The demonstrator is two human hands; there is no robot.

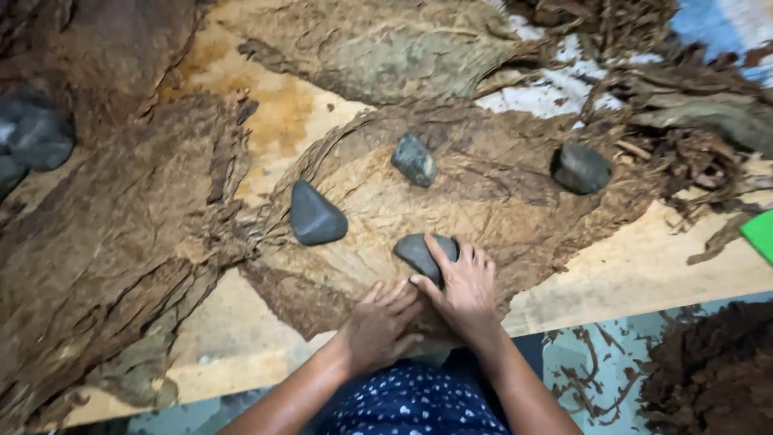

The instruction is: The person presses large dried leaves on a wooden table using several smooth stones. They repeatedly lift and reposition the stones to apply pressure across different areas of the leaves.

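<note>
Where both hands meet, dark grey stone [419, 254], smooth, rounded, on dried brown leaf [483, 201]

Bare forearms, dark white-dotted garment [415, 403]

A single view, from a camera worn on the person's head, looks steeply down onto a wooden board [644, 274] covered with dried brown leaves. It faces forward and downward, away from the wearer's body, so the far side of the board lies at 12 o'clock and the wearer's lap and forearms enter at 6 o'clock. The camera sits close, within arm's reach: the left hand [385, 321] and right hand [465, 288] fill the lower centre. The board's near edge runs from 8 o'clock up towards 3 o'clock, so the view is slightly turned. Floor shows at 5 o'clock. No second view overlaps it.
</note>
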